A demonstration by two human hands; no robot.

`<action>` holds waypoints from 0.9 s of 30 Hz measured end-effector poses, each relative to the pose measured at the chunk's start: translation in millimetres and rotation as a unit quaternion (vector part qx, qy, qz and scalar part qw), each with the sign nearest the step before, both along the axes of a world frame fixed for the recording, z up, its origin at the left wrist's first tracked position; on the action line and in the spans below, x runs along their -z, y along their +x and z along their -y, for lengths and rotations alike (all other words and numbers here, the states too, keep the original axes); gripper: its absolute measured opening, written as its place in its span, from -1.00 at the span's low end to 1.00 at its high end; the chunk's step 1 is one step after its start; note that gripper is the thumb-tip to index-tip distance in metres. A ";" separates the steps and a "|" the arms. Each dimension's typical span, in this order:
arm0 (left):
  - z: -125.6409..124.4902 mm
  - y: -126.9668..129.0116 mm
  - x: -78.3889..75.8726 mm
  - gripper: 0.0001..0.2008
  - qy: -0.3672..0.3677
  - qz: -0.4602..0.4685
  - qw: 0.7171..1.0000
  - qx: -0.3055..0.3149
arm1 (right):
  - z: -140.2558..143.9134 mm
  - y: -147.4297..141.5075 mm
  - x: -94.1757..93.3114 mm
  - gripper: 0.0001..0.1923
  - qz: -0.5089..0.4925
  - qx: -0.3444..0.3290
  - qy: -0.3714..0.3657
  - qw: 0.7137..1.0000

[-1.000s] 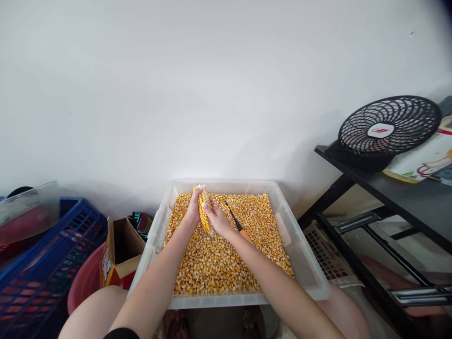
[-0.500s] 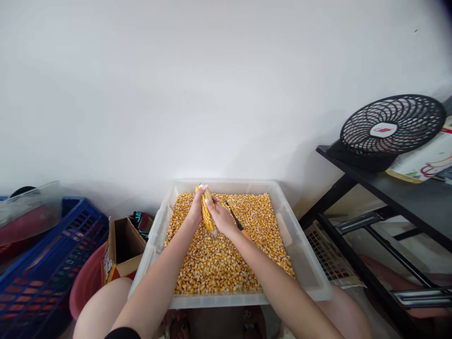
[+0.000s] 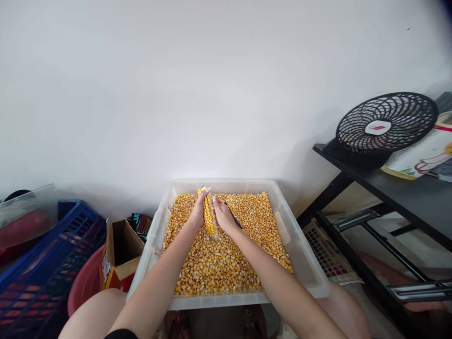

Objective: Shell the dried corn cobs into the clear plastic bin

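Note:
A partly stripped corn cob (image 3: 209, 214) is tilted over the loose corn kernels (image 3: 226, 263). Wrapped round its left side is my left hand (image 3: 198, 212), closed on the cob. My right hand (image 3: 223, 216) presses against the cob's right side, where bare pith shows; its fingers are bent and partly hidden. The kernels lie in a translucent plastic bin (image 3: 215, 301) across my knees. A dark slim tool (image 3: 233, 216) lies on the kernels beneath my right wrist, partly covered.
To the left are a blue crate (image 3: 42, 263), a pink basin (image 3: 86, 278) and an open cardboard box (image 3: 123, 245). A black fan (image 3: 386, 125) stands on a black table (image 3: 353, 174) at right. Below that table is a pale basket (image 3: 326, 249). A white wall (image 3: 212, 94) rises behind the bin.
The cob has shifted slightly right and down and turned, so more of its bare side shows. My right hand has moved along its right side. The tool's orange end is now covered.

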State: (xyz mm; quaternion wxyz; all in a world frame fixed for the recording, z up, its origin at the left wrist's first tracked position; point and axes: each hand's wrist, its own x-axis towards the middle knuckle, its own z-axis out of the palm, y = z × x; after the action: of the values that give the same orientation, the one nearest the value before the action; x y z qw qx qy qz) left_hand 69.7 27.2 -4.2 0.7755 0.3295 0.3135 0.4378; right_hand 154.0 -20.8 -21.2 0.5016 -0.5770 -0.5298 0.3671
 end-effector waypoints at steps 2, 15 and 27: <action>2.3 3.6 -2.0 -0.69 0.018 -0.005 1.000 -0.004 | 0.5 0.2 -2.3 -0.42 -0.010 -0.005 -0.004 1.000; 9.7 7.2 -9.5 -0.64 0.005 0.025 1.000 0.009 | -4.0 0.7 0.5 -0.40 -0.040 0.039 0.023 0.998; 11.9 8.2 -10.4 -0.59 0.025 -0.011 0.999 0.042 | -2.4 0.6 -1.3 -0.39 -0.067 0.056 0.026 0.996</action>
State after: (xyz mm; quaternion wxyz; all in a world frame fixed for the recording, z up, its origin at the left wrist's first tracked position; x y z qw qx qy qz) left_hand 77.9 15.3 6.3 0.7815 0.3665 0.2963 0.4088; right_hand 154.7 -18.4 -20.0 0.5701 -0.5668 -0.4714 0.3626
